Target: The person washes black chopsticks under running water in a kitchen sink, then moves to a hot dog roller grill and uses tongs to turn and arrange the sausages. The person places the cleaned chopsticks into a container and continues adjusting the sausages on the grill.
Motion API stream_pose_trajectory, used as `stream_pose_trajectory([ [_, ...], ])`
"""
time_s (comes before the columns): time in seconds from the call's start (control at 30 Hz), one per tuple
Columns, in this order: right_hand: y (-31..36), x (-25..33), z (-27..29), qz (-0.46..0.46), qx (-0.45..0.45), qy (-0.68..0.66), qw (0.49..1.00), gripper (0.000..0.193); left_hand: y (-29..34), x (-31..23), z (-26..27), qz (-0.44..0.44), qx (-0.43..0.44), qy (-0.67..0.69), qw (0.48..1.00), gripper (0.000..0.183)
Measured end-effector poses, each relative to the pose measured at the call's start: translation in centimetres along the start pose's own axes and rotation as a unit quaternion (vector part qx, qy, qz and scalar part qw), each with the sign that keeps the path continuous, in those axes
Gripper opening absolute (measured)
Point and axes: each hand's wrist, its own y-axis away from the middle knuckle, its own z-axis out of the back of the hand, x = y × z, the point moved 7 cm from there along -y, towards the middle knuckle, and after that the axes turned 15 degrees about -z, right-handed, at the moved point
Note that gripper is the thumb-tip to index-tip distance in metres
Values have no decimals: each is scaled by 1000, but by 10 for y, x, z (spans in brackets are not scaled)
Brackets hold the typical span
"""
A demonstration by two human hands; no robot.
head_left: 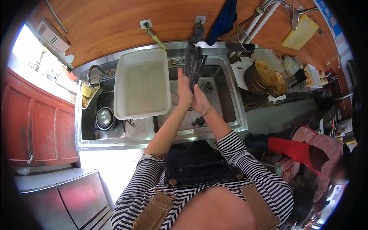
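Note:
A dark grey hand towel [194, 63] hangs from a wall hook over the sink, its lower end reaching down between my hands. My left hand [184, 90] lies along the towel's left side, fingers straight and pointing up. Lower and to the right, my right hand [200, 101] is closed about the towel's lower end; most of its fingers are hidden. The two hands meet at the wrists' inner side. Below them is the right basin of a steel sink [226, 88], with a dark object [198, 122] on its floor.
A large white plastic tub [142, 115] rests across the sink's left part, beside metal bowls [104, 118] and a faucet [94, 73]. Stacked brown plates [260, 78] stand on the right. A green peeler [154, 37] and blue cloth [223, 23] hang above. Another person [299, 147] is at right.

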Motion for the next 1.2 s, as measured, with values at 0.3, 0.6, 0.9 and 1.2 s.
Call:
stream_pose_trajectory([
  [0.3, -7, 6, -17, 48, -85, 113, 989, 66, -23, 7, 3, 109, -29, 175, 978, 57],
  [0.6, -26, 22, -24, 42, -97, 79, 991, 54, -24, 5, -7, 120, -3, 306, 945, 62],
  [0.9, -30, 65, 15, 166, -233, -14, 958, 29, 26, 18, 44, 132, -122, 212, 961, 48],
  [1.2, 0, -10, -36, 98, -112, 35, 988, 39, -3, 1, 33, 101, -101, 174, 974, 47],
])
